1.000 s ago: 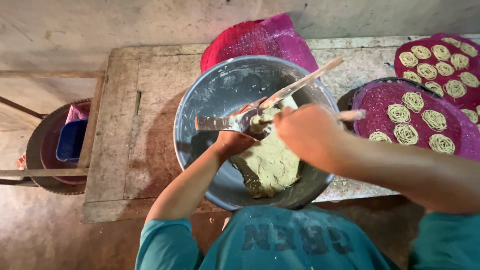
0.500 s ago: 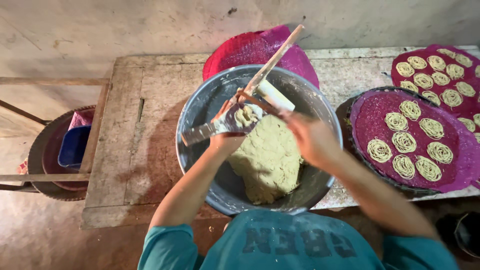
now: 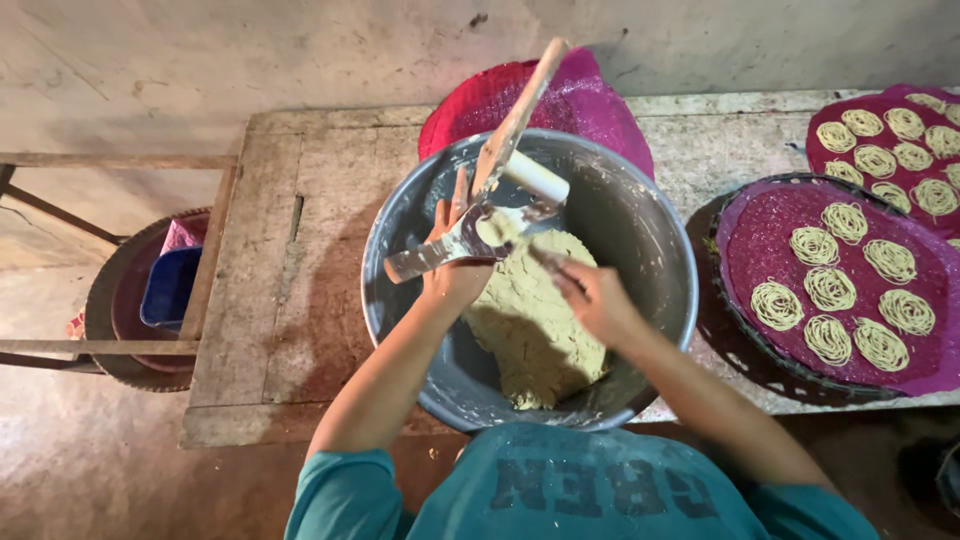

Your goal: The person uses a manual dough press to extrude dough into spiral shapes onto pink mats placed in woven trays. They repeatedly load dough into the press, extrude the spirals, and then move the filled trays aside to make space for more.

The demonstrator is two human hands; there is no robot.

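A large steel bowl (image 3: 398,215) on a wooden table (image 3: 290,260) holds a mound of pale yellowish dough (image 3: 535,325). My left hand (image 3: 455,262) is over the bowl, gripping the metal body of a hand press (image 3: 470,232). The press's wooden lever (image 3: 520,115) is swung up and its white plunger (image 3: 535,176) is lifted clear. My right hand (image 3: 598,300) hovers just above the dough, fingers pointing toward the press's cup. I cannot tell whether it holds a bit of dough.
To the right, a round tray lined with purple cloth (image 3: 745,225) carries several coiled noodle nests (image 3: 830,290); a second purple mat (image 3: 905,130) with more nests lies behind it. A red mesh mat (image 3: 590,100) leans behind the bowl. At the left, a round basket (image 3: 105,300) holds a blue container (image 3: 168,288).
My right hand swung the wooden lever up, let go of it, and dropped toward the dough. My left hand kept its grip on the press.
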